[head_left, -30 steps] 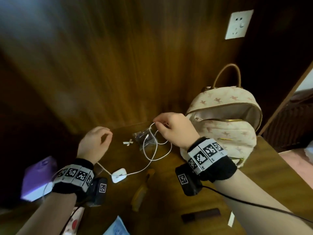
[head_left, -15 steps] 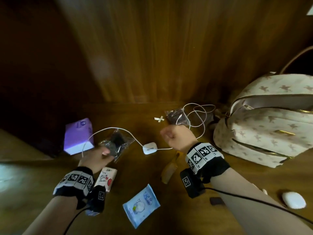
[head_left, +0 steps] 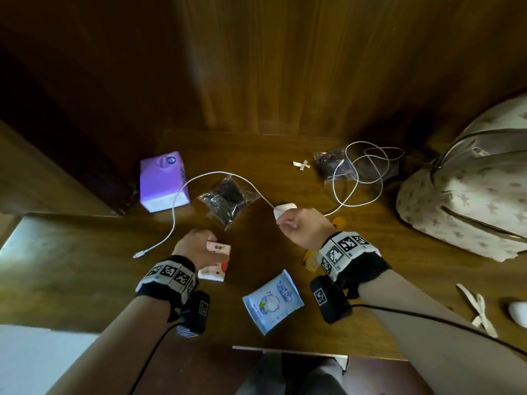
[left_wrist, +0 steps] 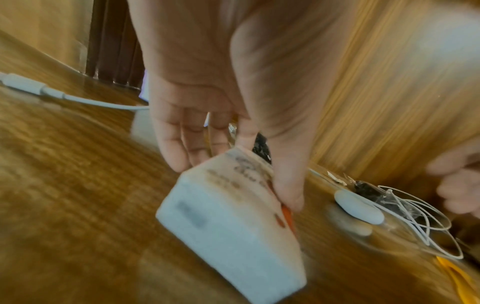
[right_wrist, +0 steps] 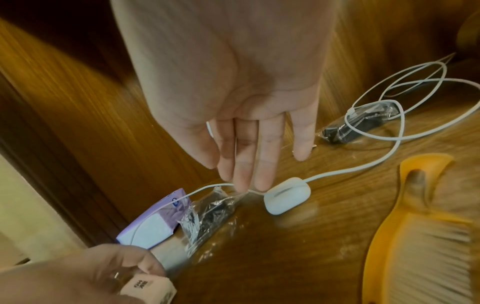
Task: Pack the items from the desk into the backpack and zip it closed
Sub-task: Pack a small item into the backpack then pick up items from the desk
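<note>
- A pale blue soft packet with a cartoon print point(head_left: 272, 302) lay flat on the brown wooden desk point(head_left: 85, 269) at the near centre, between the two forearms.
- A thin beige ribbon strip point(head_left: 477, 310) and a small white rounded object point(head_left: 517, 310), cut by the frame edge, lay at the near right.
- The left hand point(head_left: 196, 249) gripped a small pink-and-white tissue packet with red print point(left_wrist: 233, 205), thumb on one side and fingers on the other; one end was raised off the desk.
- An orange plastic comb point(right_wrist: 415, 226) lay on the desk under the right wrist.
- The right hand point(head_left: 303, 228) hung over the desk with fingers straight and held together, their tips point(right_wrist: 242, 185) at the white cable point(head_left: 182, 201) just left of a white oval case point(right_wrist: 287, 195); whether they pinched the cable cannot be told.
- The white cable arched left from the case to a plug point(head_left: 139, 254) lying left of the left hand.
- A clear plastic bag holding dark items point(head_left: 228, 199) lay under that arch, just right of a purple-and-white tissue box point(head_left: 162, 181).
- Farther right, the cable ran into loose loops point(head_left: 368, 169) over a second clear bag of dark items point(head_left: 332, 163), with a small white cross-shaped tie point(head_left: 302, 164) just to its left.
- The cream fabric backpack with a small brown print point(head_left: 470, 201) lay at the far right, well apart from both hands, its upper zip opening gaping.
</note>
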The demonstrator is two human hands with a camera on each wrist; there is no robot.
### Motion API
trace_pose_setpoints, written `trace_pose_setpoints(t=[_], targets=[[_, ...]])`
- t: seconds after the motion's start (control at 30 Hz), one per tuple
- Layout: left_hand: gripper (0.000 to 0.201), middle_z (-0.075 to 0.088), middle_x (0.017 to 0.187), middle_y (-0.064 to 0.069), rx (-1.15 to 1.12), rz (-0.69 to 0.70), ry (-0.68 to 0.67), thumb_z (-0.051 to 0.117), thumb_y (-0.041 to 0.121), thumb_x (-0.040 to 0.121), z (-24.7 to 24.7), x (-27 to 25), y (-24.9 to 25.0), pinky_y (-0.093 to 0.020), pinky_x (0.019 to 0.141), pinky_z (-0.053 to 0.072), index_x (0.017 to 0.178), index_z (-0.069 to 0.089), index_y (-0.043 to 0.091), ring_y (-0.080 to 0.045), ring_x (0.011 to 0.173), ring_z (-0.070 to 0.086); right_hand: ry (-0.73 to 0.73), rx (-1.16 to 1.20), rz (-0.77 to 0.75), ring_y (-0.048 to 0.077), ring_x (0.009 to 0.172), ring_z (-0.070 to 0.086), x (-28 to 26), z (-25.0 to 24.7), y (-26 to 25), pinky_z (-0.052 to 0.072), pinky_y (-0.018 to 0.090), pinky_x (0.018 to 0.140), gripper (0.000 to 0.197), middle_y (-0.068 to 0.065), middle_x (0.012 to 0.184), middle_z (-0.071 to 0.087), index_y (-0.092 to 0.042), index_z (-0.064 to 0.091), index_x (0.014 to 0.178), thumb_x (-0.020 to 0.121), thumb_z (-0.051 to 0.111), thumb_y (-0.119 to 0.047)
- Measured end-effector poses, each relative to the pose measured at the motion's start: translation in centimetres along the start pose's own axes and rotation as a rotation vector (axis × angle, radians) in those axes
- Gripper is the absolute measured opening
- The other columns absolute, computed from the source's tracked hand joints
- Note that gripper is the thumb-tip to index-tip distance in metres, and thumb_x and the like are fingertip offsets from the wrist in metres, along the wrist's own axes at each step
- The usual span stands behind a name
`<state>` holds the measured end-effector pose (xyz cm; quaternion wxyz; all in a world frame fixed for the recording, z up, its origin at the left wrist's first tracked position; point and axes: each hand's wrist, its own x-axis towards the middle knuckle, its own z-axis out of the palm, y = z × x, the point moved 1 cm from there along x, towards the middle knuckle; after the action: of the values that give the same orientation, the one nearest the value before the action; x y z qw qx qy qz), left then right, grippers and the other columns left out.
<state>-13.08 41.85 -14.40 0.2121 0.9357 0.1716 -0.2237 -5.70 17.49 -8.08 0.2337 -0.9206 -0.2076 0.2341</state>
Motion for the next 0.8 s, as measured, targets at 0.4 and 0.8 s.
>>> trace_pose_setpoints(t=[0.4,0.8], targets=[[0.03,0.063,0.091,0.007,-0.105,0.261,0.137,0.066,0.04,0.082,-2.9,-2.0,2.7,-0.028,0.07,0.044,0.099,0.05,0.022,-0.015,0.086,0.062,-0.013,0.091,-0.008,0.017,0.111,0.058,-0.6,1.5,-1.3,0.046,0.033,0.097,0.032,0.001,0.118,0.065,-0.02,0.059,0.122,0.094,0.05,-0.032],[0.03,0.06,0.106,0.009,-0.34,0.603,0.204,0.066,0.038,0.082,-5.4,-2.6,13.6,-0.042,0.077,0.055,0.105,0.048,0.036,-0.011,0.09,0.064,0.233,0.15,-0.032,0.013,0.095,0.064,-3.7,-3.6,0.8,0.054,0.034,0.083,0.046,-0.002,0.117,0.064,-0.018,0.05,0.13,0.09,0.056,-0.039]])
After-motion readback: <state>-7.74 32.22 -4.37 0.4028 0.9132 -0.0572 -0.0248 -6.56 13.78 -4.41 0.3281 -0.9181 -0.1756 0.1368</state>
